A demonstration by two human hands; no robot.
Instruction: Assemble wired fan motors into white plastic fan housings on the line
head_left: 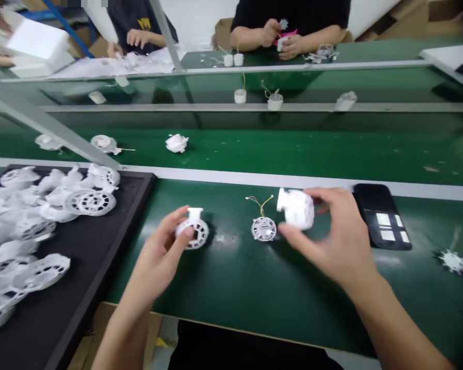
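My left hand pinches a white round grille part just above the green table. My right hand is closed around a white housing, held a little above the table. Between the two hands a small white fan unit with thin yellow wires lies flat on the green surface.
A black tray piled with white plastic grilles sits at my left. A black phone lies to the right. White parts ride the green conveyor belt behind. Two other people work at the far bench. A white gear-like piece lies at right.
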